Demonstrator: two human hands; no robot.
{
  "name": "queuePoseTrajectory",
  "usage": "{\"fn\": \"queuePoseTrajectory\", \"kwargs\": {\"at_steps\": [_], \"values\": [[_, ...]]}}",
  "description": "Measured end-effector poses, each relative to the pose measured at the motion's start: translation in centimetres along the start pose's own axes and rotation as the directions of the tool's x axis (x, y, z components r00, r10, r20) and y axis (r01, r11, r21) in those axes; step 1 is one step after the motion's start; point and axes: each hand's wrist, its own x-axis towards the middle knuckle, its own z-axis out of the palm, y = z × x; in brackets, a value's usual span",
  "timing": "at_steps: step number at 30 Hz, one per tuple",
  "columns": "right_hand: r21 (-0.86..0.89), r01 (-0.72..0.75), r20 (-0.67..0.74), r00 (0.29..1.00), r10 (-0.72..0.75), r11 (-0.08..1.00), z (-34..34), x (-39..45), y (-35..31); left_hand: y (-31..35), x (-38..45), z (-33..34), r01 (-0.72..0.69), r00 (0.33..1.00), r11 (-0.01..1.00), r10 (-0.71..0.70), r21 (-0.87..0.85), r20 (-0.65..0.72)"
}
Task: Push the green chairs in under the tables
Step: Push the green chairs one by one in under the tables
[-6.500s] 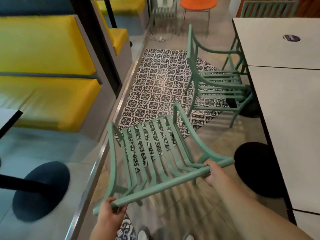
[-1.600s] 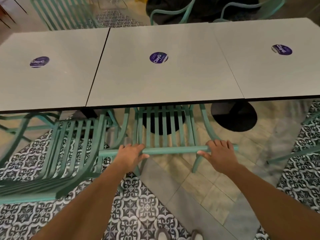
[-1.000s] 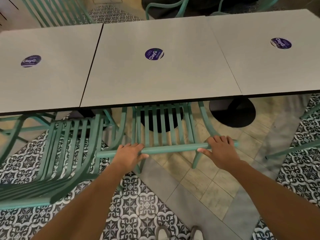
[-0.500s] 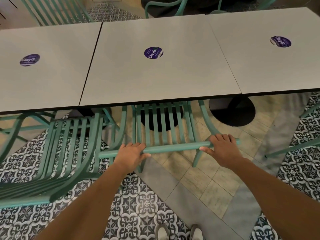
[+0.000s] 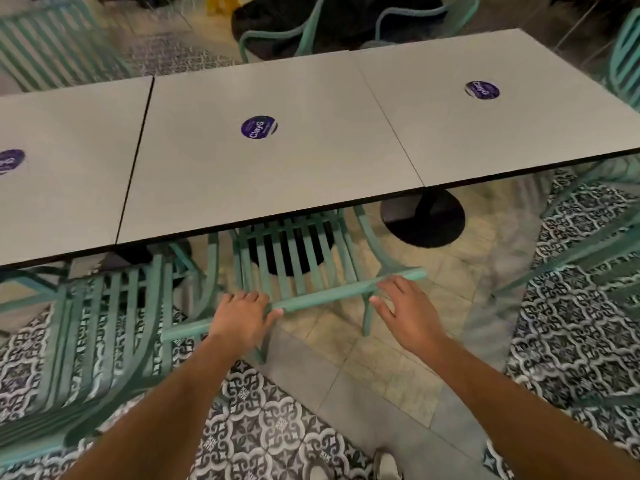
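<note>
Your left hand (image 5: 242,318) curls over the top rail of the chair (image 5: 298,261) at frame centre; your right hand (image 5: 403,308) lies flat-fingered against it. The seat is partly under the desk (image 5: 277,174). Push evenly with both hands, keeping the chair square.

Round purple stickers (image 5: 259,127) lettered "ClayG", further ones at right (image 5: 482,90) and at left edge (image 5: 10,161). Patterned black-and-white floor tiles (image 5: 263,424) beside plain beige tiles (image 5: 391,362). Dark bulky object (image 5: 277,22), top, too dim to identify. Shoe tips (image 5: 386,465) at bottom edge.
</note>
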Motion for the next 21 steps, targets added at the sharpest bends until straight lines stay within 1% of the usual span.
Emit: {"fn": "queuePoseTrajectory", "kwargs": {"at_steps": [2, 4, 6, 7, 10, 12, 14, 17, 19, 20, 21], "values": [[0.034, -0.085, -0.026, 0.996, 0.085, 0.996, -1.0, -2.9, 1.8, 2.8, 0.9, -1.5, -0.098, 0.993, 0.994, 0.101, 0.05, -0.053], [0.055, -0.232, -0.041, 0.971, 0.235, 0.971, -1.7, -6.2, 4.9, 6.2, 2.2, -3.2, -0.218, 0.97, 0.969, 0.228, 0.118, -0.08], [0.094, -0.399, -0.034, 0.915, 0.403, 0.912, -2.7, -9.7, 8.6, 10.3, 3.4, -5.0, -0.316, 0.937, 0.931, 0.337, 0.184, -0.093], [0.099, -0.455, -0.029, 0.888, 0.459, 0.885, -3.2, -11.3, 10.7, 12.4, 4.0, -5.7, -0.356, 0.919, 0.911, 0.382, 0.209, -0.097], [0.09, -0.594, -0.032, 0.8, 0.598, 0.799, -5.5, -16.0, 16.5, 19.4, 5.4, -7.6, -0.458, 0.859, 0.84, 0.503, 0.291, -0.1], [0.114, -0.663, -0.046, 0.74, 0.671, 0.74, -7.1, -18.9, 19.7, 24.0, 5.8, -8.7, -0.505, 0.829, 0.799, 0.554, 0.326, -0.074], [0.173, -0.732, -0.084, 0.656, 0.75, 0.66, -9.4, -22.0, 23.2, 30.2, 6.6, -10.0, -0.575, 0.773, 0.73, 0.633, 0.369, -0.05], [0.213, -0.79, -0.163, 0.551, 0.819, 0.574, -12.6, -25.3, 28.2, 39.2, 8.2, -12.7, -0.636, 0.686, 0.638, 0.725, 0.434, -0.062], [0.218, -0.828, -0.188, 0.483, 0.855, 0.516, -15.1, -26.9, 31.1, 45.0, 9.0, -14.4, -0.681, 0.62, 0.585, 0.78, 0.44, -0.077], [0.227, -0.836, -0.198, 0.463, 0.864, 0.5, -16.1, -27.0, 31.9, 46.8, 9.1, -15.1, -0.703, 0.592, 0.564, 0.802, 0.434, -0.083], [0.252, -0.85, -0.213, 0.418, 0.883, 0.463, -17.5, -27.9, 33.7, 50.6, 9.5, -16.1, -0.736, 0.538, 0.51, 0.84, 0.446, -0.071]]}}
